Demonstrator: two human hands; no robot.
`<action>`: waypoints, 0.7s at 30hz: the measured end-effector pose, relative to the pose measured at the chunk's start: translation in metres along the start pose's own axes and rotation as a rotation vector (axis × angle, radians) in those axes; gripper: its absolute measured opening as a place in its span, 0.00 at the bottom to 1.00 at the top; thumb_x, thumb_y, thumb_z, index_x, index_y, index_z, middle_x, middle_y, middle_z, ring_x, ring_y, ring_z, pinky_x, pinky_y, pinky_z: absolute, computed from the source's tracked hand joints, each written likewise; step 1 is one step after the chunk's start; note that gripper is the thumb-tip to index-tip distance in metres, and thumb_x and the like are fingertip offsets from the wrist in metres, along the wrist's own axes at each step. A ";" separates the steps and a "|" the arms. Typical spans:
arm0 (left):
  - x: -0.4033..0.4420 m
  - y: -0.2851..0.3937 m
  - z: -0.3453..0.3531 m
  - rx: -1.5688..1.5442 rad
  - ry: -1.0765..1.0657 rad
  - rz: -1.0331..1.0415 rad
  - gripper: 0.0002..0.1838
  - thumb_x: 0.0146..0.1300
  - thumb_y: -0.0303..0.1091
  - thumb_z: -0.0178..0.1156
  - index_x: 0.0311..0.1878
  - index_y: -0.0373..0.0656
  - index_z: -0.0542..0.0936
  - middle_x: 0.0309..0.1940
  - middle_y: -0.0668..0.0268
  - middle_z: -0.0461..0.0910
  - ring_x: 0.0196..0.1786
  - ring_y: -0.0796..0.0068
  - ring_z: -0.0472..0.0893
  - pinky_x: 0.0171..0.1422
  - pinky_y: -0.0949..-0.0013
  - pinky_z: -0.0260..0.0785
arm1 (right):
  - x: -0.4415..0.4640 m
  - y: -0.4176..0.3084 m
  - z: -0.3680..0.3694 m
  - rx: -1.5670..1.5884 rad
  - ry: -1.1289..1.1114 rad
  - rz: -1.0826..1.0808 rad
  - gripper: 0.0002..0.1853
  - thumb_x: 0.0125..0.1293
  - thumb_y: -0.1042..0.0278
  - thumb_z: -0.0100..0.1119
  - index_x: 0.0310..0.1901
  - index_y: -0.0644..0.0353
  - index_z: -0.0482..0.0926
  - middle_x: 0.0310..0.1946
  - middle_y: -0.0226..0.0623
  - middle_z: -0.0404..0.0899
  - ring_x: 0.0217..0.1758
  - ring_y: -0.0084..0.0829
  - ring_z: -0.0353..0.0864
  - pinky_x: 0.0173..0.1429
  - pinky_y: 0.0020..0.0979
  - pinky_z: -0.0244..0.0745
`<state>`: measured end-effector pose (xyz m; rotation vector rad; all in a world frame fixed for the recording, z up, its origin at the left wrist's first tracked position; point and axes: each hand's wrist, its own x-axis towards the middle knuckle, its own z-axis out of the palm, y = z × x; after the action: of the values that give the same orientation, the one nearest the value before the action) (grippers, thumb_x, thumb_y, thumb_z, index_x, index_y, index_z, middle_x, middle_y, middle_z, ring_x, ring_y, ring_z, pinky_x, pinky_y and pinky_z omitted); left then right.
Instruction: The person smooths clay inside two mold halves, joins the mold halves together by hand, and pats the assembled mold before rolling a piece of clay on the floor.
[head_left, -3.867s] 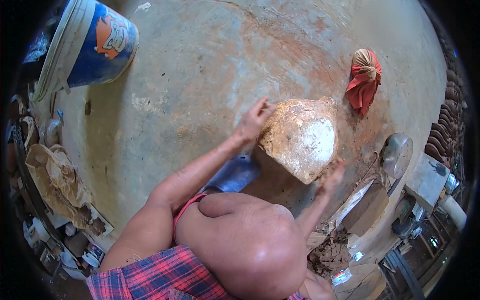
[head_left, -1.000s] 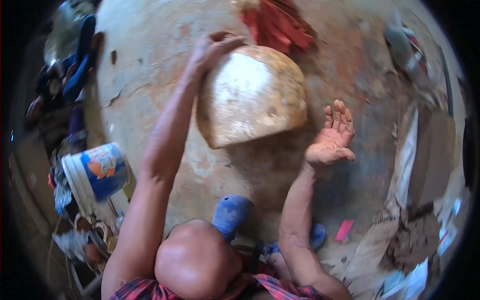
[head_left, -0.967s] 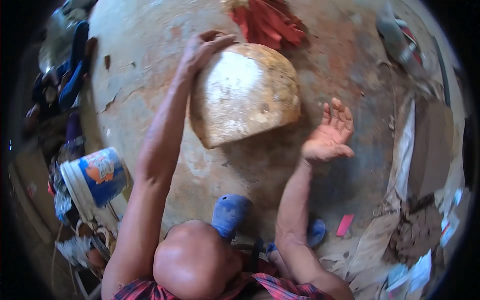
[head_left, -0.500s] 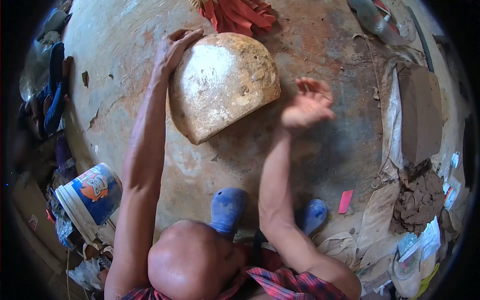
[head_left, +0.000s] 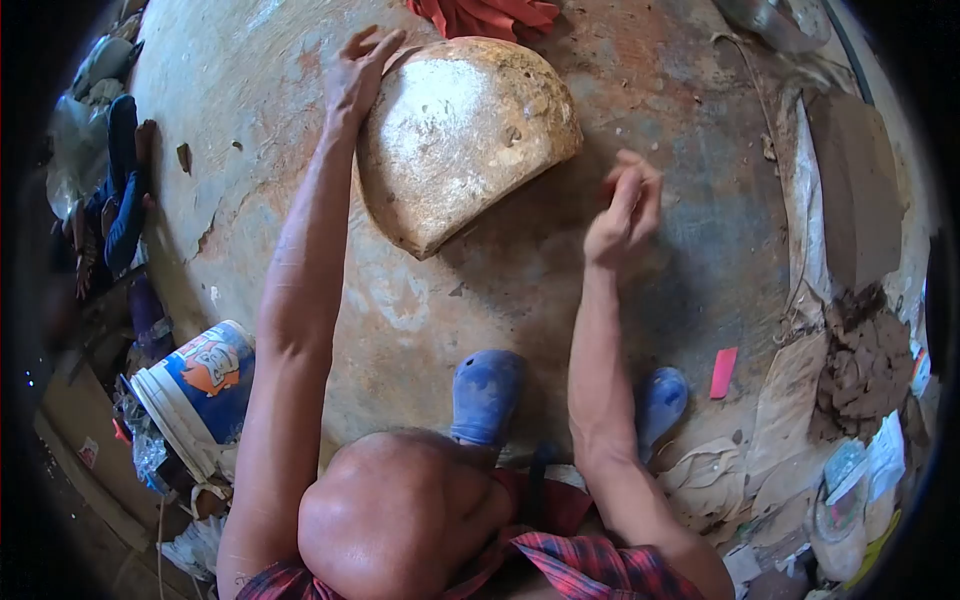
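A large tan block (head_left: 460, 130) with a rounded far edge, a straight near edge and a white patch on top stands on the floor. At its upper left edge is my left hand (head_left: 362, 72), touching the rim, its fingers bent but apart. My right hand (head_left: 626, 215) hangs in the air to the right of the block, not touching it, with its fingers curled; whether anything is in them is too small to tell. Just beyond the block lies a red cloth (head_left: 485, 18).
A blue and white bucket (head_left: 205, 385) is at the left. Another person's legs (head_left: 124, 185) show at the left edge. Cardboard (head_left: 850, 190), brown clay (head_left: 865, 375) and a pink strip (head_left: 723, 373) lie on the right. Blue shoes (head_left: 487, 395) are on my feet.
Earlier both hands were on the block, its corner pointing elsewhere. Since then my right hand has come off it, and its spread fingers have curled. The view has shifted too.
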<state>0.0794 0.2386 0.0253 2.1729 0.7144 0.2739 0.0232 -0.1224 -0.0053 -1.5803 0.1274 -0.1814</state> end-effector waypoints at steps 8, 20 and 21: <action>-0.074 0.035 -0.011 0.022 0.145 0.353 0.43 0.60 0.63 0.73 0.73 0.47 0.77 0.74 0.47 0.74 0.79 0.46 0.69 0.82 0.39 0.61 | -0.071 -0.009 -0.012 -0.244 -0.741 0.083 0.17 0.70 0.67 0.63 0.58 0.58 0.84 0.38 0.45 0.88 0.37 0.36 0.87 0.41 0.37 0.80; -0.178 0.027 -0.001 0.052 0.010 0.547 0.27 0.70 0.41 0.64 0.69 0.41 0.80 0.73 0.51 0.76 0.82 0.44 0.64 0.85 0.46 0.54 | -0.057 -0.018 0.018 -0.559 -0.912 0.025 0.25 0.61 0.68 0.65 0.62 0.49 0.83 0.40 0.49 0.90 0.44 0.54 0.90 0.51 0.50 0.86; -0.179 0.027 -0.001 0.052 0.027 0.551 0.26 0.70 0.41 0.64 0.69 0.41 0.80 0.73 0.51 0.76 0.81 0.44 0.65 0.85 0.46 0.55 | -0.061 -0.013 0.021 -0.433 -0.937 0.058 0.24 0.61 0.66 0.66 0.62 0.49 0.83 0.41 0.48 0.90 0.45 0.53 0.90 0.52 0.49 0.86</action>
<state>-0.0560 0.1217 0.0543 2.3857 0.1208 0.5726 -0.0330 -0.0897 0.0051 -1.9346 -0.5505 0.6757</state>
